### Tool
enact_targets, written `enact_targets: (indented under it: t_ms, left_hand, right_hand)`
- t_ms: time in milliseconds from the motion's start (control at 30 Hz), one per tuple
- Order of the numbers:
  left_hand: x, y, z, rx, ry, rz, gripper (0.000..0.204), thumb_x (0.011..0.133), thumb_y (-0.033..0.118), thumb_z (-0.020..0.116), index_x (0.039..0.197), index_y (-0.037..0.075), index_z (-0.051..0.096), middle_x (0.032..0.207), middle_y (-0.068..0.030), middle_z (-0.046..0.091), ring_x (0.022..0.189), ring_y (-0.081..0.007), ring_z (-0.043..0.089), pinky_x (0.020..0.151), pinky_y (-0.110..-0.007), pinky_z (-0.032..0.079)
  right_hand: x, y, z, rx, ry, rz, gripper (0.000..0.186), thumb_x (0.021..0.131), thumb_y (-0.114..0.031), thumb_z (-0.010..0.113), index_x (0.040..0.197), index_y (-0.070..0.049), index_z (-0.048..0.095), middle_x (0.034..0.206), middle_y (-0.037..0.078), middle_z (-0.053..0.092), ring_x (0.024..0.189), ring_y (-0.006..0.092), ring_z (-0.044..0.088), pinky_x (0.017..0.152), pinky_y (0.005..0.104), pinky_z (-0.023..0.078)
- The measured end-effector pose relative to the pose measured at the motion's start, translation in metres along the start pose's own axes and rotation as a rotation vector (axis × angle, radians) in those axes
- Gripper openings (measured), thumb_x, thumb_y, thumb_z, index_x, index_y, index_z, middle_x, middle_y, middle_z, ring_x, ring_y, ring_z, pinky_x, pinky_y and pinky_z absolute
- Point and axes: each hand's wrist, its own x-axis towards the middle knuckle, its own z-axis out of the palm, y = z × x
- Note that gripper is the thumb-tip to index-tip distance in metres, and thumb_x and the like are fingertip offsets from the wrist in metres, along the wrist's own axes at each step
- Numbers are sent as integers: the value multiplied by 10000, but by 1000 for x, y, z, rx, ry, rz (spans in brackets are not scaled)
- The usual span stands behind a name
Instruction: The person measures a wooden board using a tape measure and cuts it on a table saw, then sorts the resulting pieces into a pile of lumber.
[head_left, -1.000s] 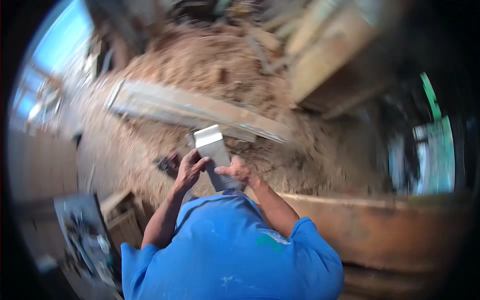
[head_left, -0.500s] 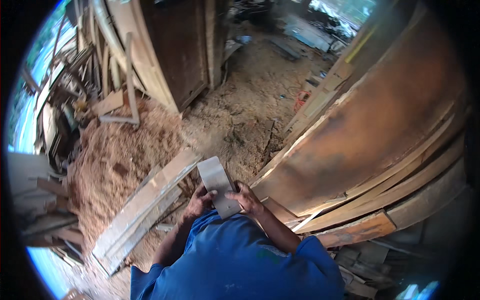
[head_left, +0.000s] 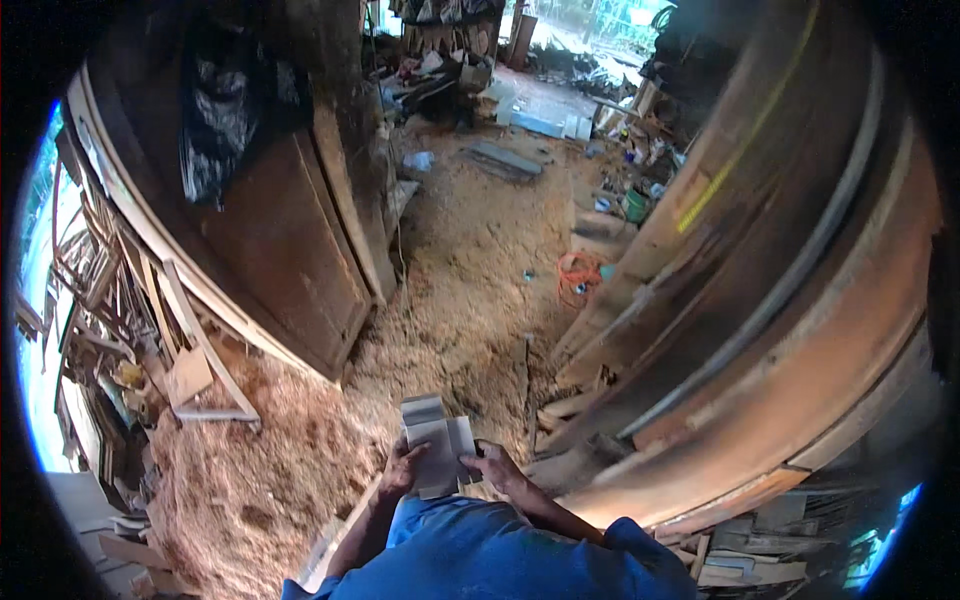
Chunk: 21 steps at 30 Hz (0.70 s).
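In the lower middle, my left hand (head_left: 403,465) grips the left side of some flat, pale grey rectangular pieces (head_left: 435,450), thumb lying over the face. My right hand (head_left: 492,462) is closed on their right side. The pieces overlap in front of my blue shirt, just above my waist; their material is hard to tell. Fingers behind them are hidden.
Large wooden panels (head_left: 770,430) lean along the right. A dark door panel (head_left: 280,260) with black plastic (head_left: 215,130) stands left, beside scrap wood (head_left: 110,310). Sawdust (head_left: 450,270) covers the ground ahead, with an orange cord (head_left: 578,280) and clutter farther back.
My view has swung round and up toward the passage between the panels. The single-looking grey piece in my hands now shows as overlapping pieces, still gripped by both hands.
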Motion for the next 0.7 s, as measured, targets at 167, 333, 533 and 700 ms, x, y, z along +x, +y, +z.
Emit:
enact_targets:
  t_ms: [167, 333, 533, 700]
  left_hand:
    - [95, 69, -41, 384, -245, 306, 498, 931, -45, 585, 1407, 30, 464, 1307, -103, 619, 1216, -210, 579, 1047, -374, 467]
    - [200, 88, -29, 499, -202, 297, 374, 948, 95, 646, 1300, 12, 549, 1117, -118, 691, 1044, -164, 620, 915, -331, 492]
    - [369, 39, -76, 1129, -79, 354, 400, 908, 236, 702, 1173, 5, 509, 863, -135, 669, 772, -232, 656, 702, -364, 535]
    - [429, 25, -218, 1862, -143, 204, 411, 1038, 381, 444, 1333, 138, 595, 1219, -248, 640, 991, -385, 658, 919, -595, 418]
  right_hand:
    - [113, -8, -34, -536, -118, -307, 374, 899, -162, 741, 1237, -30, 649, 1048, 50, 710, 933, 162, 659, 804, 317, 544]
    - [164, 34, -136, -62, 1, -143, 262, 885, -297, 699, 968, -50, 669, 932, 86, 705, 785, 216, 662, 675, 357, 539]
    - [137, 134, -277, -899, 477, 142, 242, 875, -336, 640, 781, -114, 662, 649, 111, 576, 546, 237, 540, 512, 384, 453]
    - [179, 158, -291, -594, 252, 587, 241, 894, -329, 623, 819, -103, 660, 661, 126, 575, 582, 262, 546, 545, 394, 455]
